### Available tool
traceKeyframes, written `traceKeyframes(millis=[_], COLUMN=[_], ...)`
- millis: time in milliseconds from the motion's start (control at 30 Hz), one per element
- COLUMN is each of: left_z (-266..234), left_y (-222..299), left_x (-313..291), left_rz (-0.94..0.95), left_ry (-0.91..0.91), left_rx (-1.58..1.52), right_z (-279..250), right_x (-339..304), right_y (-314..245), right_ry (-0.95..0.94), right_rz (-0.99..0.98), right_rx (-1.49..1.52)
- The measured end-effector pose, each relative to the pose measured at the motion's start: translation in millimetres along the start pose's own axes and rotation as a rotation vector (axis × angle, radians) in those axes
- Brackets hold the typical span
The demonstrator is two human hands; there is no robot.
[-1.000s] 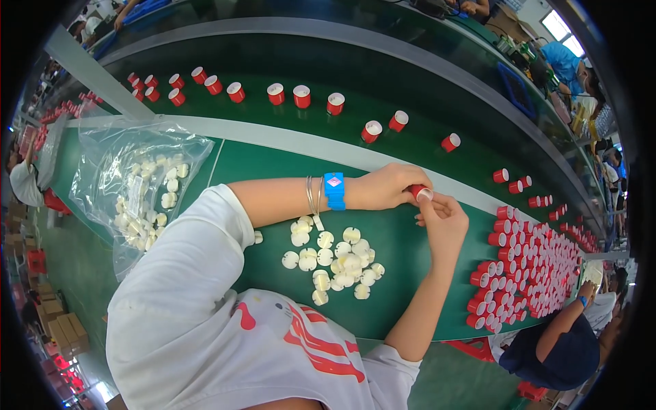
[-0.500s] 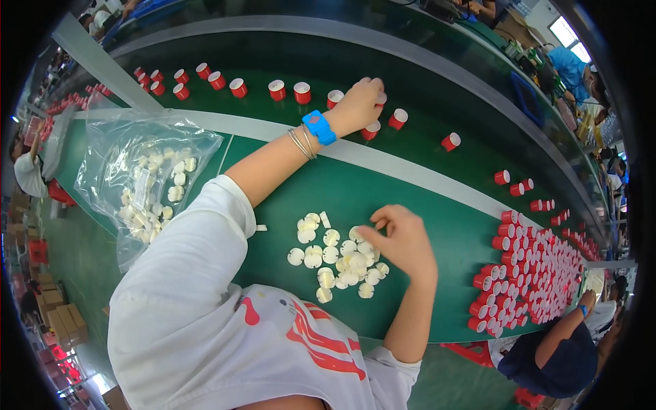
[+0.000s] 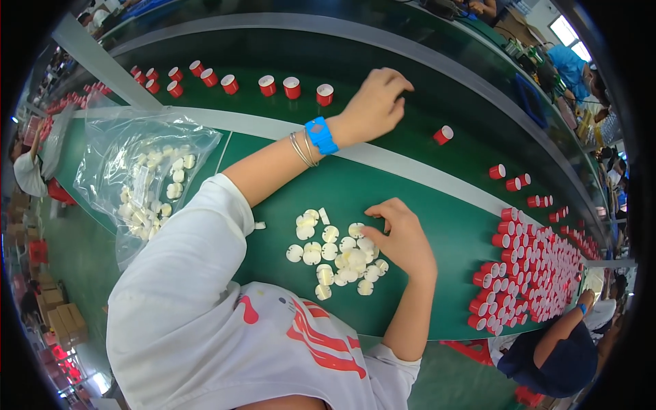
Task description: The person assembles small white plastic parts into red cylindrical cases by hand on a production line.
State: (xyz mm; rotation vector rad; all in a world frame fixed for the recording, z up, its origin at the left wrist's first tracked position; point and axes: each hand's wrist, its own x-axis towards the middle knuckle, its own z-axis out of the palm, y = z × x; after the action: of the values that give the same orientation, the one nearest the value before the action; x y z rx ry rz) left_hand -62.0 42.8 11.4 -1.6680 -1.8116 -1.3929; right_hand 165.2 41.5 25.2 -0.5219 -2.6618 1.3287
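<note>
Over the dark green conveyor my left hand [image 3: 374,106] reaches out, palm down, with a blue watch and bangles at its wrist. Its fingers are curled and the thumb stands apart from them; whatever lies in the palm is hidden. The nearest red cup with a white inside [image 3: 325,95] stands to its left, another red cup [image 3: 443,134] to its right. Lower down, my right hand [image 3: 403,239] hovers at the edge of a loose pile of cream-white round pieces [image 3: 354,260] on the green table. Its thumb and bent fingers are apart, and I see nothing between them.
A clear plastic bag [image 3: 147,184] with more cream pieces lies at the left. Massed red cups [image 3: 526,277] cover the table's right end. A pale rail [image 3: 437,171] divides table from conveyor. A person in dark blue [image 3: 557,359] sits at the lower right.
The row of cups has shifted left. My left hand has moved slightly right; the cup at its fingertips and two beside it no longer show. My right hand has barely moved.
</note>
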Motion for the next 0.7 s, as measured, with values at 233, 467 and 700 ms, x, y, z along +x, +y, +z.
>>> traceKeyframes(millis=[233, 467, 700], left_z=[19.9, 25.4, 24.9], left_y=[26.4, 25.6, 22.9], left_x=[-23.0, -35.5, -37.3], left_rz=[0.215, 0.218, 0.185], left_ry=[-0.15, -0.266, -0.325], left_rx=[-0.254, -0.3, -0.342], right_z=[6.9, -29.8, -41.2], right_x=[0.3, 6.9, -1.0], right_y=[5.7, 36.3, 39.3], right_ry=[-0.09, 0.355, 0.283], right_rz=[-0.039, -0.133, 0.064], right_rx=[-0.014, -0.059, -0.112])
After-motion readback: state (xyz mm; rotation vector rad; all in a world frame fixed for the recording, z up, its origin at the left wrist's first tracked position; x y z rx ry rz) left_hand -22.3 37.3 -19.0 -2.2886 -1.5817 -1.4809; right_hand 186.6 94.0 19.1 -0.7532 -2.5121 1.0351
